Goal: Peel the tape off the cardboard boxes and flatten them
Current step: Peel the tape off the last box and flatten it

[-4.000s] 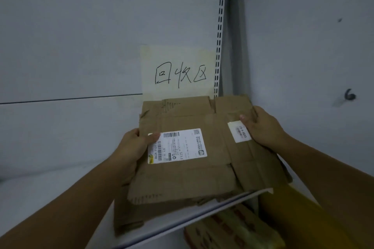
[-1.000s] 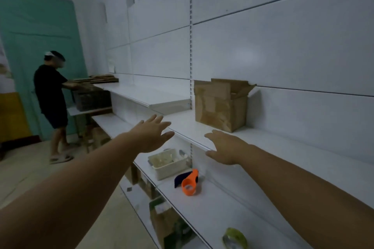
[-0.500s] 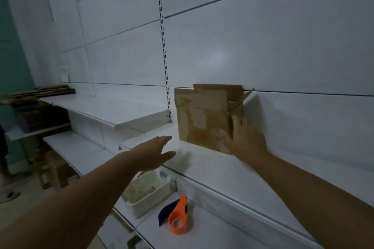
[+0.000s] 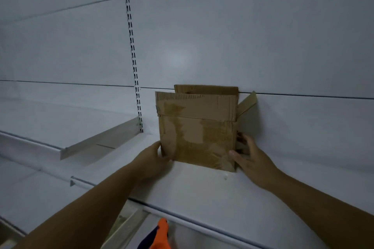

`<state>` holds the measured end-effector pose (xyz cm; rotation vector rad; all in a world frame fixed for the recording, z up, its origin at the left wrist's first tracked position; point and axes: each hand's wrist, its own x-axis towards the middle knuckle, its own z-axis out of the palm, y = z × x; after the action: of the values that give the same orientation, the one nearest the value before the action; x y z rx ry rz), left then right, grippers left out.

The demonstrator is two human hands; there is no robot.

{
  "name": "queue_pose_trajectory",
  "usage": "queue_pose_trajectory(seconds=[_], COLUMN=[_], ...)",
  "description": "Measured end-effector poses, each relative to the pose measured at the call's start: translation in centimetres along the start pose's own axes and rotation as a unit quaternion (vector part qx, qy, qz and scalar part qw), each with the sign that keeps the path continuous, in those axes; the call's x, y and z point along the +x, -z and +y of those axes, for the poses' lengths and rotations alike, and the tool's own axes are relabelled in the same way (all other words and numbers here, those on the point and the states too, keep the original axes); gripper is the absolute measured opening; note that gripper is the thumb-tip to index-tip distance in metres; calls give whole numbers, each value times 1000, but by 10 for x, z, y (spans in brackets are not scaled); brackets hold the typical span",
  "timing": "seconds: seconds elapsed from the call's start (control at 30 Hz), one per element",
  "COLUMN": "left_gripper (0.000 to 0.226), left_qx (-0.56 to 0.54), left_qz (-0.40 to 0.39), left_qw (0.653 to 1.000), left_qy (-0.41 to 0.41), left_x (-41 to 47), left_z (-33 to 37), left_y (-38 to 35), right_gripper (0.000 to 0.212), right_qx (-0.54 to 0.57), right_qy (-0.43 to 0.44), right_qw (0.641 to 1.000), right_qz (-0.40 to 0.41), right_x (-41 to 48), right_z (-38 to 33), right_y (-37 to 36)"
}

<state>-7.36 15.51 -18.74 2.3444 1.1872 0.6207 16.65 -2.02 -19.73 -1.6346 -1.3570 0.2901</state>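
A brown cardboard box (image 4: 197, 129) stands upright on a white shelf (image 4: 202, 190) against the wall panel, its top flaps open and sticking up. Torn tape patches show on its front face. My left hand (image 4: 150, 159) grips the box's lower left corner, thumb on the front. My right hand (image 4: 250, 158) holds the lower right corner, thumb on the front face and fingers round the right side. The box's bottom rests on the shelf.
A second white shelf (image 4: 66, 127) hangs to the left, slightly higher, with a slotted upright (image 4: 132, 50) between the wall panels. Below the shelf edge an orange tape dispenser (image 4: 159, 236) peeks out on a lower shelf.
Both hands have reached forward and closed on the box's lower corners; earlier they were open in the air short of it. The view has moved closer to the box.
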Motion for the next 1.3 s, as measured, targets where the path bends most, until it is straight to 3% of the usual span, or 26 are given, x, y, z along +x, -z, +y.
queue_pose_trajectory(seconds=[0.1, 0.2, 0.3, 0.37, 0.47, 0.53, 0.67, 0.77, 0.87, 0.97, 1.03, 1.13, 1.23, 1.3], left_gripper=[46, 49, 33, 31, 48, 59, 38, 39, 61, 69, 65, 60, 52, 46], left_qx=[-108, -263, -327, -344, -305, -273, -251, -266, -204, -172, -144, 12, 154, 155], left_qz=[46, 85, 106, 96, 108, 43, -64, -126, -185, -210, -198, -121, -23, -66], left_qw=[993, 952, 906, 889, 908, 932, 947, 942, 951, 950, 959, 982, 966, 958], left_qy=[-29, -133, -249, -285, -267, -235, -188, -160, -143, -153, -142, -145, -204, -232], left_x=[-2, -15, -29, -33, -26, -16, 7, 30, 53, 70, 80, 96, 97, 91], left_z=[-2, -1, 8, 17, 32, 40, 46, 47, 46, 42, 45, 65, 101, 122], left_y=[2, 31, 73, 97, 133, 150, 145, 134, 125, 110, 102, 94, 83, 68], right_gripper=[56, 24, 43, 40, 42, 42, 60, 44, 30, 64, 69, 67, 62, 59], right_qx=[-5, -11, -9, 1, 30, 68, 12, -71, -81, -144, -241, -316, -322, -343], right_qy=[-29, -46, -80, -137, -178, -209, -266, -282, -221, -52, 26, 35, 25, 45], right_qw=[999, 992, 980, 977, 976, 964, 951, 942, 956, 981, 970, 948, 946, 938], right_qz=[20, 113, 183, 164, 121, 149, 156, 167, 176, 116, 29, -12, -9, 15], right_x=[-9, -12, -6, -3, 1, 3, -1, -6, -5, -12, -14, -11, -12, -15], right_z=[-18, -53, -103, -137, -171, -176, -161, -148, -136, -131, -130, -119, -115, -116], right_y=[4, 11, 28, 42, 57, 60, 41, 29, 32, 40, 39, 43, 50, 48])
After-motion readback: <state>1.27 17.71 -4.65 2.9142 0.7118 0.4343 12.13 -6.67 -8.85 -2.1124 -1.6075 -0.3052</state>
